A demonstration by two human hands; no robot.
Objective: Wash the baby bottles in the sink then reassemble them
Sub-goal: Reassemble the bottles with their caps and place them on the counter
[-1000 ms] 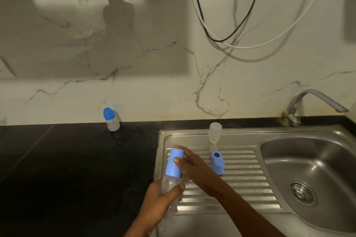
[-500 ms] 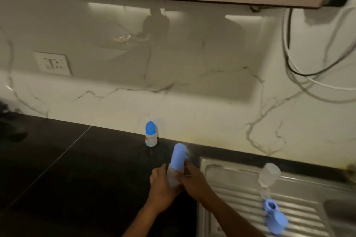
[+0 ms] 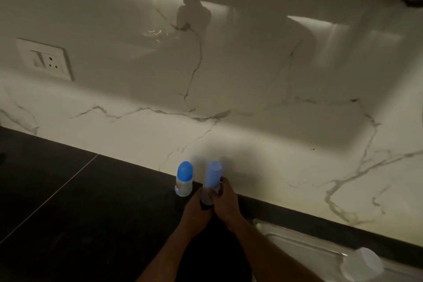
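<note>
Bottle (image 3: 213,176) (upright) — between left hand (image 3: 197,209), right hand (image 3: 227,201)

Capped baby bottles, two: small bottle (image 3: 183,179), taller bottle (image 3: 212,177). Clear bottle piece (image 3: 362,267), one. Hands, two: left hand (image 3: 196,209), right hand (image 3: 226,202). Wall socket (image 3: 44,59), one. Sink (image 3: 297,237), one.

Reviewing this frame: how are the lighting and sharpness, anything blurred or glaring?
Head view: dim overall, the black counter nearly featureless; the capped bottle gripped by the left hand and right hand is motion-smeared, while the small bottle beside it looks sharper; bright reflected bands glare on the shadowed upper part of the marble backsplash.
</note>
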